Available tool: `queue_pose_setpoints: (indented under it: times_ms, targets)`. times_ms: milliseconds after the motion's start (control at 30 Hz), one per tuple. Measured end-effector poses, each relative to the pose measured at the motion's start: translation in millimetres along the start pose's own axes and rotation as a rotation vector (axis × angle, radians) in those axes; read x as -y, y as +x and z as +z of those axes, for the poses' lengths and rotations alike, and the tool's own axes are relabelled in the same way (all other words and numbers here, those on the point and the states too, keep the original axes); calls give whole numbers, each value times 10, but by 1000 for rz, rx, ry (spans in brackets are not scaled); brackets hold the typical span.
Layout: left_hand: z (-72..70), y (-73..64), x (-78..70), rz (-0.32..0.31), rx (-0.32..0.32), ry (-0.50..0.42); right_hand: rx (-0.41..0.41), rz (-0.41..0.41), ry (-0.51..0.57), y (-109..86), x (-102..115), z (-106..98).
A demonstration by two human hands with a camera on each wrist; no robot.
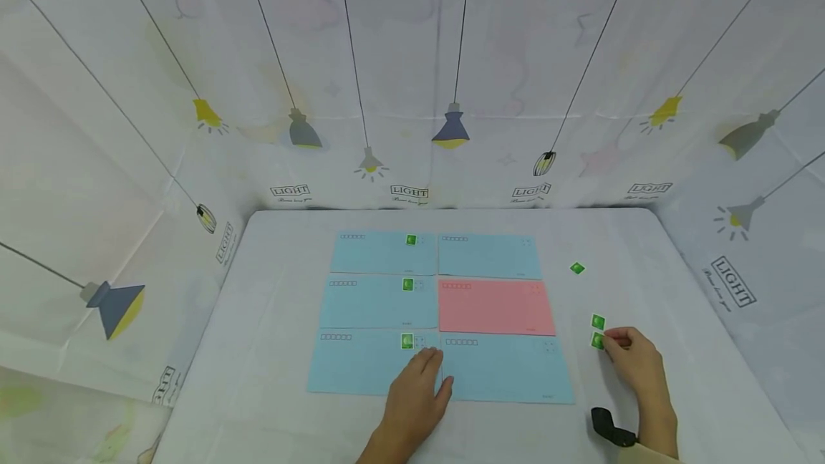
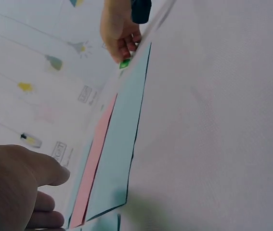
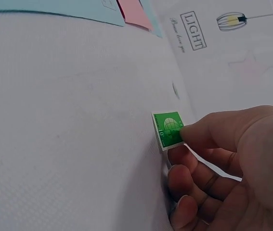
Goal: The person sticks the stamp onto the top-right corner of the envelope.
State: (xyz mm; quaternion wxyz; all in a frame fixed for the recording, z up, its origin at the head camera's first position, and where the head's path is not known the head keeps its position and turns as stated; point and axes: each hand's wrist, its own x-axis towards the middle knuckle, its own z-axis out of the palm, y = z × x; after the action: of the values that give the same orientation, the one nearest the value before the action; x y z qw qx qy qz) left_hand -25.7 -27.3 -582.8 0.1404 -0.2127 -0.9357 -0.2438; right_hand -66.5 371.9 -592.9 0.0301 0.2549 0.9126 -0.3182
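My right hand (image 1: 637,364) pinches a green postage stamp (image 3: 169,129) with a white border between thumb and forefinger, just off the right side of the envelopes. Right behind it, on the table, is another green stamp (image 1: 598,321). My left hand (image 1: 415,398), fingers fairly straight, rests at the inner edges of the front blue envelope (image 1: 354,367) on the left and the front blue envelope (image 1: 505,371) on the right. The left one bears a green stamp (image 1: 407,341) near its upper right corner. In the left wrist view the left fingertips are partly hidden.
Behind lie two stamped blue envelopes (image 1: 370,303) on the left; a pink envelope (image 1: 493,310) and a blue envelope (image 1: 486,260) are on the right. A tilted stamp (image 1: 577,268) lies farther back. A lamp-printed cloth (image 1: 399,77) surrounds the white table (image 1: 271,263).
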Motion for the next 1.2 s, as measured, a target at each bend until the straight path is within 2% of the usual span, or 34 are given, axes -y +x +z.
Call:
queue_pose_setpoints:
  times_ms: [167, 333, 500, 900, 1200]
  targets:
    - [133, 0, -25, 23, 2, 16, -3, -3, 2, -6, -9, -1]
    - [214, -44, -12, -5, 72, 32, 9, 15, 19, -9, 15, -5]
    - [247, -74, -6, -24, 114, 45, 20, 23, 30, -6, 21, -9]
    - [326, -104, 10, 11, 136, 100, -5, 35, 44, -42, 101, -59]
    - [313, -98, 17, 6, 162, 100, -30, 46, 144, -81, 199, -79]
